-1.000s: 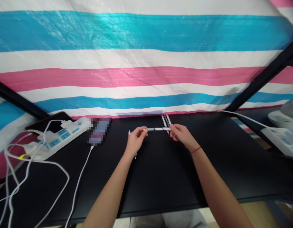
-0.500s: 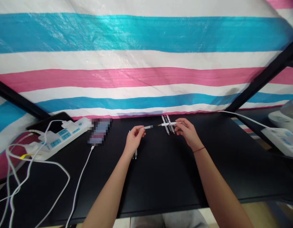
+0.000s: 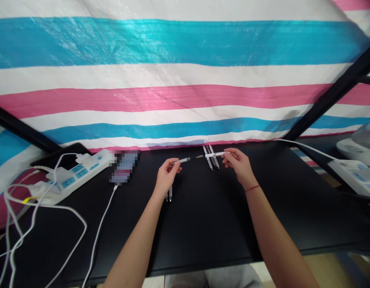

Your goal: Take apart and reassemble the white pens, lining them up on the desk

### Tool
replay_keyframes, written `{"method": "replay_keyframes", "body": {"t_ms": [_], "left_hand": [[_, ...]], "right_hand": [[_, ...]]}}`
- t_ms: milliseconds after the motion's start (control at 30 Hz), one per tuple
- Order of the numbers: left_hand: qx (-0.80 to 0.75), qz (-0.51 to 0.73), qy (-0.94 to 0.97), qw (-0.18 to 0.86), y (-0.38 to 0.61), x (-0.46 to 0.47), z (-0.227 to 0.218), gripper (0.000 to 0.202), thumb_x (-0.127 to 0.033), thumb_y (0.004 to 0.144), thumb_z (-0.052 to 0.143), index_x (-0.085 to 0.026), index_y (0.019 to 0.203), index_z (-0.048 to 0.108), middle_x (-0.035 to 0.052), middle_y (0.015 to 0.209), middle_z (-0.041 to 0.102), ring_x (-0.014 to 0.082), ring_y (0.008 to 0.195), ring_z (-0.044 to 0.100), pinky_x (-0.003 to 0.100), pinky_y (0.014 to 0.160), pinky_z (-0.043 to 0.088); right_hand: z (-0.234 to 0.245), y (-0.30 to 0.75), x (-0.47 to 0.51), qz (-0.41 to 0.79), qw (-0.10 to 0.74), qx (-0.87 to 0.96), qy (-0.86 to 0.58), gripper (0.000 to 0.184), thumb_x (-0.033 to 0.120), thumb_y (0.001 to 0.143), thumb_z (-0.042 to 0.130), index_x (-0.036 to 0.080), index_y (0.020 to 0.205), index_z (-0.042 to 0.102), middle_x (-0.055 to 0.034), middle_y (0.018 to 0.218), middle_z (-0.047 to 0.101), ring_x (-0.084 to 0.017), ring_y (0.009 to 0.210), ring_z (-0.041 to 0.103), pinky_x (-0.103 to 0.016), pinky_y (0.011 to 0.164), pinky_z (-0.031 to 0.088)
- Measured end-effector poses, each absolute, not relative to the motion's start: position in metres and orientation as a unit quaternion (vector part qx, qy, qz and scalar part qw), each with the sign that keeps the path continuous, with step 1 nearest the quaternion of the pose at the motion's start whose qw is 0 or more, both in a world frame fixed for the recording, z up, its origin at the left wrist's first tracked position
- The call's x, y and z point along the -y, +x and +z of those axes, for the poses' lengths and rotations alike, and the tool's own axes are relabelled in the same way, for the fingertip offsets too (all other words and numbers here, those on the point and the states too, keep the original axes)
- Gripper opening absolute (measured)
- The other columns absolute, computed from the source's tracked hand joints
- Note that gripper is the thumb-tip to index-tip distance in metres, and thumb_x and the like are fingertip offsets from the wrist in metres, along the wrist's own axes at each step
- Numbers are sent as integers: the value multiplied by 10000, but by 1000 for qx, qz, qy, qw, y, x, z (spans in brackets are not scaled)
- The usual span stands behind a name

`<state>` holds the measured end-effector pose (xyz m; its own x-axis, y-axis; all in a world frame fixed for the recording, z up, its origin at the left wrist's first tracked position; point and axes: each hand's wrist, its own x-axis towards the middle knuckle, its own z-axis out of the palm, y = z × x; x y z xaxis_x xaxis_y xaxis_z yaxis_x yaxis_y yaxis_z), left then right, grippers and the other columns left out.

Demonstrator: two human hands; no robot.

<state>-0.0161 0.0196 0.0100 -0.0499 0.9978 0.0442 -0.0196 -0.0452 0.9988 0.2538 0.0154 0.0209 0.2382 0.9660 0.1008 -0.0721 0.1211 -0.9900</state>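
Refill [image 3: 197, 157] nearly crosswise, end rightward; left hand [image 3: 167, 175], pinch grip on pen section [image 3: 184, 160]; right hand [image 3: 237, 163], pinch grip on white barrel [image 3: 217, 154].

The phone-looking thing [image 3: 125, 167] was pixelated to mush, the left hand [image 3: 167, 176] covered the far ends of the pens [image 3: 170, 193] under it, and the far-right power strip [image 3: 349, 175] got chopped off by the picture's edge.

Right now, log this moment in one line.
Left hand: holds pen section, refill protruding | Right hand: holds white barrel | Parts: apart | Nearby: pens on table
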Motion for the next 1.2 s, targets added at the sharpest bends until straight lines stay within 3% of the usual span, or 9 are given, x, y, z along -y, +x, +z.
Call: {"method": "replay_keyframes", "body": {"t_ms": [633, 733, 800, 900, 1067, 1200], "left_hand": [[-488, 486, 535, 489, -10, -14, 14, 446, -505, 716, 695, -146, 980, 677, 73, 833, 709, 177, 741, 663, 344, 768, 534], [-483, 492, 546, 477, -13, -16, 12, 434, -495, 723, 692, -152, 989, 679, 65, 823, 710, 171, 744, 663, 335, 778, 528], [-482, 492, 555, 467, -14, -17, 10, 410, -478, 734, 689, -163, 996, 682, 60, 836, 712, 169, 758, 665, 328, 789, 522], [-481, 488, 564, 461, -15, -17, 9, 395, -470, 748, 680, -170, 1005, 680, 65, 864, 714, 171, 776, 667, 325, 792, 519], [-487, 484, 564, 459, -14, -17, 8, 395, -468, 756, 672, -163, 1007, 669, 66, 864, 712, 166, 759, 662, 324, 787, 514], [-485, 483, 563, 463, -13, -16, 9, 389, -463, 753, 676, -159, 997, 669, 67, 869, 712, 166, 756, 663, 329, 794, 516]], "right_hand": [[19, 234, -11, 451, 545, 540, -456, 352, 448, 790, 657, 193, 1032, 641, -36, 782, 683, -164, 679, 628, -282, 553, 492], [20, 236, -10, 457, 531, 541, -466, 353, 476, 784, 660, 187, 986, 651, -66, 837, 711, -166, 667, 629, -294, 564, 497], [21, 236, -9, 451, 517, 550, -477, 324, 495, 791, 648, 180, 866, 660, -61, 753, 702, -162, 638, 621, -292, 571, 493], [22, 236, -10, 430, 507, 563, -491, 373, 526, 820, 598, 173, 706, 634, -44, 627, 650, -141, 577, 581, -268, 539, 460], [22, 237, -10, 487, 535, 514, -461, 375, 516, 781, 640, 207, 987, 590, -33, 762, 675, -104, 505, 488, -208, 394, 284], [23, 237, -9, 473, 521, 532, -471, 300, 481, 787, 638, 196, 866, 586, -22, 737, 663, -85, 492, 447, -212, 419, 292]]}}
